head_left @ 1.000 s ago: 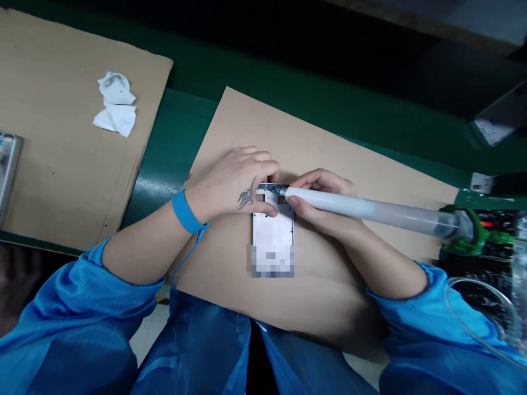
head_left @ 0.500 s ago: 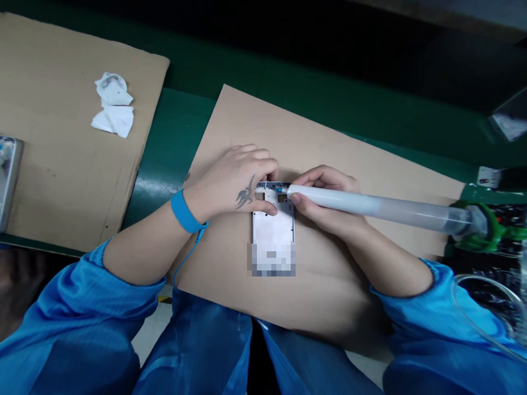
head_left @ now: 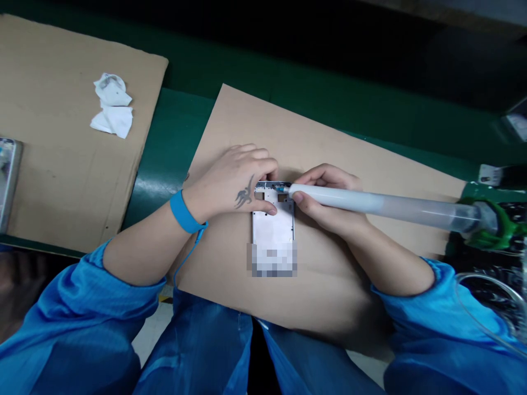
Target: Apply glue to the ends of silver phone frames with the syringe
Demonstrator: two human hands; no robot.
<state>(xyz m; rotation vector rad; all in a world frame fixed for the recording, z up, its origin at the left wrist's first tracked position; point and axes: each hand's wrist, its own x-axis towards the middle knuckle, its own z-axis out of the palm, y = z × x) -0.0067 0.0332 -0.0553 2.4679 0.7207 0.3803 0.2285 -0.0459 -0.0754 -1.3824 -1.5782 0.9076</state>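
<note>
The left hand [head_left: 234,184] curls over the upper left corner of a white frame [head_left: 273,226], its fingers bent over the top edge and its thumb pressed on the face, so that corner is covered. The right hand [head_left: 329,207] pinches a dispensing syringe [head_left: 370,202] close to its nose, pen-fashion, with the thumb below the barrel and the fingers wrapped over it. The small blue tip touches the frame's top edge, but what it meets there is too small to make out. The frame lies flat on a cardboard sheet [head_left: 329,142] just in front of the person, and its lower end is blurred out. A blue wrist strap [head_left: 183,212] circles the left wrist, and its cord drops behind the forearm. The syringe's barrel runs right to a green fitting [head_left: 492,226], which is smeared and hard to read. A clear tube [head_left: 486,299] loops below it and is cut off by the right edge. The sheet rests on a green table [head_left: 173,142]. To the left, a second cardboard sheet [head_left: 61,164] carries crumpled white paper [head_left: 112,105], and a metal tray [head_left: 6,175] is cut off by the left edge.
</note>
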